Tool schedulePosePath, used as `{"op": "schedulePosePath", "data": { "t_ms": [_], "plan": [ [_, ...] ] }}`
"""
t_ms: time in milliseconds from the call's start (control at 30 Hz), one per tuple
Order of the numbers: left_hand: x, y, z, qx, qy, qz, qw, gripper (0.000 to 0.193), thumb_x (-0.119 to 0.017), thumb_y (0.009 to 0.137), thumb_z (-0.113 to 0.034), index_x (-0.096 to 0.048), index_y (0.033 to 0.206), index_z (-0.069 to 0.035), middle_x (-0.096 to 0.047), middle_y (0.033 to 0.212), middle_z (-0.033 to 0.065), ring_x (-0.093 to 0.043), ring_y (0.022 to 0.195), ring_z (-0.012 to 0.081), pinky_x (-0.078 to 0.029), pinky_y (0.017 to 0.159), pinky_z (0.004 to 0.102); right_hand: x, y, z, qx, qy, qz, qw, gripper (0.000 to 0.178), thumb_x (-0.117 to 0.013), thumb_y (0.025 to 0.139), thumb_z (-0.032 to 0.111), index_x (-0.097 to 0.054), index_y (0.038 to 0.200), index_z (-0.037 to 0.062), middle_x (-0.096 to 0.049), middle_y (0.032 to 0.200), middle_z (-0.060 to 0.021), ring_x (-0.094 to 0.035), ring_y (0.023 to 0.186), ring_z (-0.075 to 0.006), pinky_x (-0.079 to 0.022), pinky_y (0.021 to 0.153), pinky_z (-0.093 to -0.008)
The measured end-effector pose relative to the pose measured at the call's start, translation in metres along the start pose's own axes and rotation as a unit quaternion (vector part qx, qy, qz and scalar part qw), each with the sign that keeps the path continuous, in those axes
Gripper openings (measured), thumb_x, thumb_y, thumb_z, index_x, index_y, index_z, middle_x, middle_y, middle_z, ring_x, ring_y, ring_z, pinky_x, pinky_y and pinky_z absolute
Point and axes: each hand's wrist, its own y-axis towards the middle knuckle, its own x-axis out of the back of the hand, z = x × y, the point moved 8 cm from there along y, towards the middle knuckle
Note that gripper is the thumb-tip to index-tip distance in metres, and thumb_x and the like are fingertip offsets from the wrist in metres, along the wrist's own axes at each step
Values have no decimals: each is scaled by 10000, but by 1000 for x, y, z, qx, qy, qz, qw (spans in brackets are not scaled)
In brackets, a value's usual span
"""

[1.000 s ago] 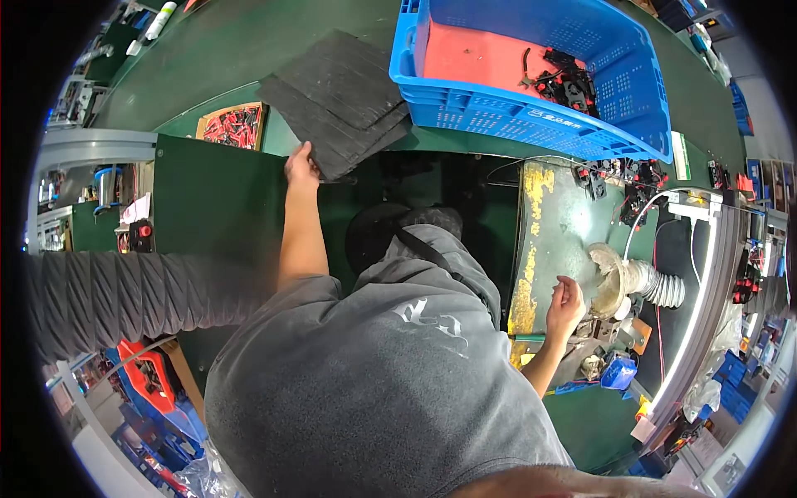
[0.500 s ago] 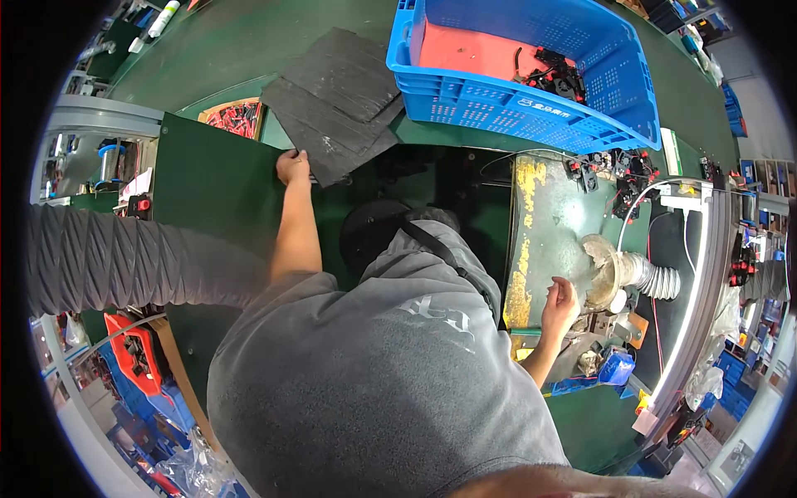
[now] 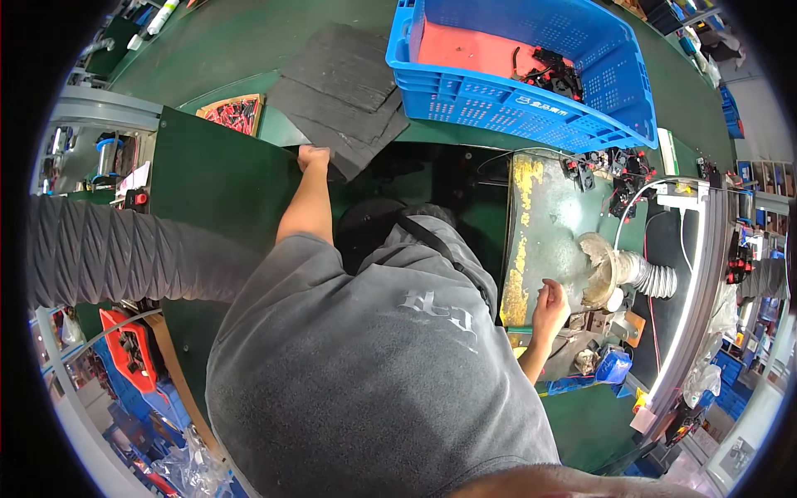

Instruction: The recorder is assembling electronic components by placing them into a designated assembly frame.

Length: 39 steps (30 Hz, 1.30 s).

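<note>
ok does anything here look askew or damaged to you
The black sheets by the left hand look askew, stacked at uneven angles. To the right, the pale funnel on the ribbed hose looks damaged: its rim is ragged.

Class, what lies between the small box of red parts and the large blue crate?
In the head view, overlapping dark sheets lie between the box and the blue crate.
</note>
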Motion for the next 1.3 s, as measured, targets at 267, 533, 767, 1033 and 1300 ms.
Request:
{"op": "schedulePosePath", "data": {
  "t_ms": [267,533,767,1033,1300],
  "plan": [
    [-15,-62,-8,5,70,-92,993,152,-727,809,-192,-766,884,-66,-734,960,211,-729,931,413,-605,843,475,-2,2,-4,8,-23,11,1000,163,-603,1004,124,-719,1070,30,-713,781,-102,-683,687,-162,-539,666,-305],
    [5,-87,-56,28,139,-24,990,385,-718,860,-320,-751,1139,-57,-709,1208,223,-695,1121,396,-570,979,470,5,6,2,-19,-3,-2,1000,141,-612,982,111,-726,1040,51,-700,818,-125,-669,685,-238,-530,658,-349],
    [-8,-13,-2,104,-60,37,992,460,-761,871,-299,-672,1228,-23,-697,1275,188,-681,1123,354,-540,940,456,4,8,3,-18,4,11,1000,136,-613,982,102,-727,1041,55,-686,797,-123,-660,658,-212,-522,620,-335],
    [-7,-31,-10,196,-155,70,966,524,-873,795,-241,-627,1192,-4,-627,1210,169,-619,1028,275,-494,891,408,4,7,0,-10,4,5,1000,129,-612,983,89,-721,1036,47,-675,778,-112,-639,633,-199,-510,599,-322],
    [13,-23,-26,112,-240,102,959,142,-773,895,-63,-637,882,-27,-687,809,98,-661,638,231,-573,572,367,7,13,1,-14,-14,21,1000,135,-603,992,86,-716,1050,39,-685,785,-120,-633,633,-196,-507,604,-327]
  ]
}}
